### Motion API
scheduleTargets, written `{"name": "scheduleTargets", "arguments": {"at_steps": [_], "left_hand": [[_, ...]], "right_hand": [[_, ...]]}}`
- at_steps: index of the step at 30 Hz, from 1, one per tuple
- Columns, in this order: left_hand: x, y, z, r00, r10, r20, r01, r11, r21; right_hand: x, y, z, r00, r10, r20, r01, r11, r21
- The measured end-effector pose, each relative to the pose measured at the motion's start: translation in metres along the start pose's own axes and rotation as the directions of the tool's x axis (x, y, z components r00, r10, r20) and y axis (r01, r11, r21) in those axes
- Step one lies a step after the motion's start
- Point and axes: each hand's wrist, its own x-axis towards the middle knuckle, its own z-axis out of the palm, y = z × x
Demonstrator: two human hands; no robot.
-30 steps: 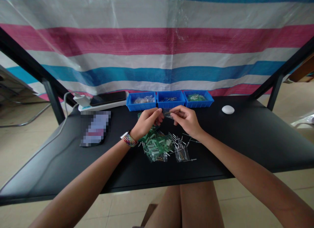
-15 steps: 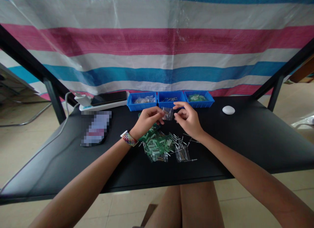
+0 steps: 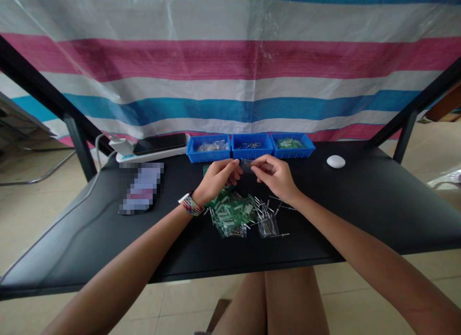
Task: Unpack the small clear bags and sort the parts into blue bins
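Note:
Both of my hands pinch a small clear plastic bag [image 3: 247, 165] above the black table [image 3: 360, 205]. My left hand [image 3: 218, 179] grips its left edge and wears a beaded bracelet at the wrist. My right hand [image 3: 275, 176] holds the bag's right edge with thumb and forefinger. Below the hands lies a heap of small green circuit boards in clear bags [image 3: 230, 212]. To its right are loose metal pins and a bag of pins [image 3: 268, 220].
Three blue trays [image 3: 250, 147] stand in a row at the table's back edge. A white power strip [image 3: 144, 155] with a phone on it lies to their left, a blurred card [image 3: 141, 188] in front of it. A white round object [image 3: 335, 161] sits at the right.
My right hand let go of the small bag half a second ago with fingers lifted, then closed on it again. The bag now sits lower between both hands.

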Motion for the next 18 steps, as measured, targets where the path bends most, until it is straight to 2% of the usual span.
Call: {"name": "scheduleTargets", "arguments": {"at_steps": [2, 4, 8, 12, 18], "left_hand": [[0.0000, 0.0000, -0.0007, 0.999, -0.034, -0.007, 0.034, 0.999, -0.007], [-0.0002, 0.0007, -0.0013, 0.998, -0.063, 0.000, 0.063, 0.998, -0.002], [-0.0006, 0.0032, -0.0024, 0.992, -0.107, 0.068, 0.111, 0.992, -0.058], [-0.0008, 0.0060, -0.0024, 0.992, -0.084, 0.099, 0.099, 0.982, -0.159], [0.0001, 0.0080, -0.0038, 0.997, -0.070, 0.035, 0.075, 0.980, -0.186]], "right_hand": [[-0.0028, -0.0033, -0.0020, 0.986, -0.166, 0.004, 0.164, 0.973, -0.163], [-0.0056, -0.0054, -0.0032, 0.949, -0.314, 0.035, 0.311, 0.907, -0.284], [-0.0092, -0.0042, -0.0032, 0.872, -0.481, 0.089, 0.474, 0.787, -0.395], [-0.0091, -0.0006, -0.0020, 0.845, -0.525, 0.102, 0.511, 0.737, -0.443], [-0.0089, 0.0022, -0.0018, 0.865, -0.486, 0.124, 0.481, 0.733, -0.482]]}}
